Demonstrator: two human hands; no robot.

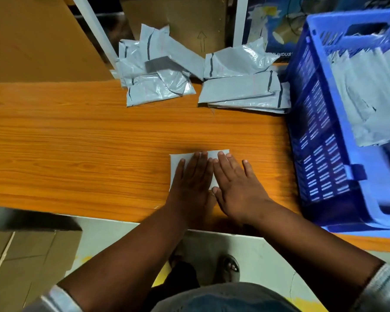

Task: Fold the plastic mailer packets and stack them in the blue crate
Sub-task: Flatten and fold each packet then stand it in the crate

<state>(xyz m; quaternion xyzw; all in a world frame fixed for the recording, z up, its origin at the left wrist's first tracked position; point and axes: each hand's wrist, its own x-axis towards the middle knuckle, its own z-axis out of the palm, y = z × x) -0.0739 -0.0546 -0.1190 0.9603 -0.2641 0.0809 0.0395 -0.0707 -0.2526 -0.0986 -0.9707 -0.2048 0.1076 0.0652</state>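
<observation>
Mailer packet (pixel 178 159) flat under both hands, left (pixel 193 179) and right (pixel 236 183), fingers straight, pressing.

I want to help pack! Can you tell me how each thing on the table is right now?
Folded mailer: flat on the table, pressed under both hands.
Left hand: open, fingers straight, pressing the mailer.
Right hand: open, pressing beside it.
Loose mailers: crumpled, unfolded heap.
Flatter mailer stack: lying by the crate.
Blue crate: partly filled with folded mailers.
</observation>
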